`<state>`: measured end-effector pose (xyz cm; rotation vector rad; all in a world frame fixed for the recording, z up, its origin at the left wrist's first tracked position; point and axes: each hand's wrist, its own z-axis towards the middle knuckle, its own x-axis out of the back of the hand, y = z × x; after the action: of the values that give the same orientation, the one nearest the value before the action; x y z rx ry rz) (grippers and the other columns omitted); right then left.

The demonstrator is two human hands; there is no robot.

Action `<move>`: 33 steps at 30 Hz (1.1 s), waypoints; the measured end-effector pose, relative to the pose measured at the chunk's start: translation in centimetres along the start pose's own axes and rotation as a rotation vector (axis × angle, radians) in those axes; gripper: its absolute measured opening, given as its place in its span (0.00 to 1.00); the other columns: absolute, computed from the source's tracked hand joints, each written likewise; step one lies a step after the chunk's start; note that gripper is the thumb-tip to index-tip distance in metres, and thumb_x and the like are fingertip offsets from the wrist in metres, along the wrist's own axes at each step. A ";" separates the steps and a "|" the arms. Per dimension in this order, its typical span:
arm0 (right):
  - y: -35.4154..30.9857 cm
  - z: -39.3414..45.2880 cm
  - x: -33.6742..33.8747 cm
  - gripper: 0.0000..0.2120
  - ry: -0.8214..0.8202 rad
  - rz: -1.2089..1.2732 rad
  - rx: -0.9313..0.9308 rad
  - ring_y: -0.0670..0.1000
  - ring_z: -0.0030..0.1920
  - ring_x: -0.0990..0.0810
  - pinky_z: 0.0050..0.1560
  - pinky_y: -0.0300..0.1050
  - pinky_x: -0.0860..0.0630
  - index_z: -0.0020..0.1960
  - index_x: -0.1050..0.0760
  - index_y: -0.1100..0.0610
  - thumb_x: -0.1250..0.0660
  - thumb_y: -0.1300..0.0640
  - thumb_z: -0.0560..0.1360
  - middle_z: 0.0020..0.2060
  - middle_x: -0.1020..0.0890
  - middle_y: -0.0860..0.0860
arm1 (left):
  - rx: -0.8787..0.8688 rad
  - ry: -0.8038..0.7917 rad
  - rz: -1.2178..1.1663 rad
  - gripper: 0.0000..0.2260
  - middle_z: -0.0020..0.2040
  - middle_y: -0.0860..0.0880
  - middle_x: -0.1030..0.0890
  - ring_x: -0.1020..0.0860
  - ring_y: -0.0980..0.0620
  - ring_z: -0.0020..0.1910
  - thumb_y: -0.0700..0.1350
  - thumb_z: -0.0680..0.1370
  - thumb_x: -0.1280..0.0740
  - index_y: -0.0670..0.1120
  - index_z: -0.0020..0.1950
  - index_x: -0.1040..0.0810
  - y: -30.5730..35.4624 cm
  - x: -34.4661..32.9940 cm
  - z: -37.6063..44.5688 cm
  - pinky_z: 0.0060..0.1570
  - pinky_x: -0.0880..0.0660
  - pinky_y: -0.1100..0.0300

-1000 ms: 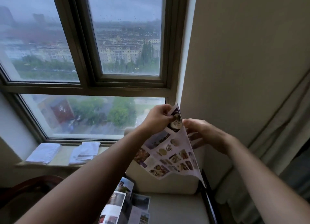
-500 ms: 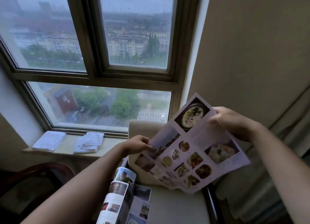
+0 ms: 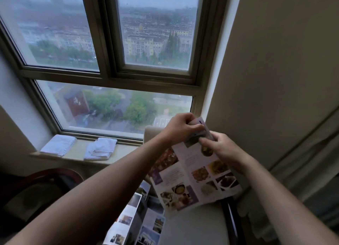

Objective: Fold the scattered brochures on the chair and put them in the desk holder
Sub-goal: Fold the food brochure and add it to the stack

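Dark chair: On your far left a dark chair point(image 3: 42, 187) with a curved wooden back sits low under the sill.
Window sill: The sill point(image 3: 77, 153) runs under the big window point(image 3: 110, 64). Two folded white cloths lie on it, one point(image 3: 58, 147) on the left and one point(image 3: 100, 149) just beside it to the right.
Outside: Through the glass you see grey sky, pale buildings and green trees far below.
Brochures on the seat: Near the bottom middle, some brochures point(image 3: 135, 219) with photos lie spread on the pale chair point(image 3: 194, 226).
Your left hand: Your left hand point(image 3: 180, 126) reaches in front of the window corner. Its fingers are curled tight on the top edge of the food brochure point(image 3: 194, 176).
Food brochure: You hold it up in the air above the pale seat. It hangs down from both hands, with its food pictures facing you.
Your right hand: Your right hand point(image 3: 222, 149) pinches the same top edge, just beside the left hand.
Wall: A plain tan wall point(image 3: 275, 70) fills the right side.
Curtain: A pale curtain point(image 3: 310, 164) hangs at the far right.
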<state>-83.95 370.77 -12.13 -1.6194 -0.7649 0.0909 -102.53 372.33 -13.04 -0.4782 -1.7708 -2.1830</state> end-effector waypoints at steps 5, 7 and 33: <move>0.0 0.8 1.0 0.06 0.234 -0.017 0.011 0.63 0.44 0.14 0.49 0.66 0.19 0.53 0.21 0.60 0.37 0.63 0.80 0.45 0.16 0.64 | 0.101 0.244 0.084 0.31 0.62 0.53 0.27 0.26 0.53 0.60 0.57 0.72 0.25 0.49 0.70 0.30 -3.2 1.1 -1.3 0.57 0.25 0.56; 0.2 0.8 1.6 0.07 0.295 0.020 0.005 0.67 0.48 0.16 0.51 0.67 0.20 0.54 0.21 0.60 0.38 0.64 0.80 0.47 0.16 0.65 | 0.357 0.158 -0.103 0.38 0.64 0.52 0.28 0.24 0.50 0.61 0.58 0.71 0.24 0.47 0.74 0.37 -5.7 1.8 -2.8 0.61 0.24 0.47; 3.0 1.5 0.4 0.05 0.526 0.252 -0.097 0.61 0.42 0.16 0.44 0.57 0.19 0.51 0.23 0.66 0.35 0.64 0.79 0.44 0.17 0.63 | 0.392 0.130 -0.535 0.31 0.57 0.39 0.17 0.18 0.40 0.55 0.65 0.76 0.36 0.40 0.64 0.23 -2.2 -4.2 -2.8 0.62 0.24 0.44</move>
<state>-83.08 372.32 -15.03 -1.7219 -0.1617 -0.1896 -99.81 370.09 -17.31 0.2529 -2.3738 -2.0148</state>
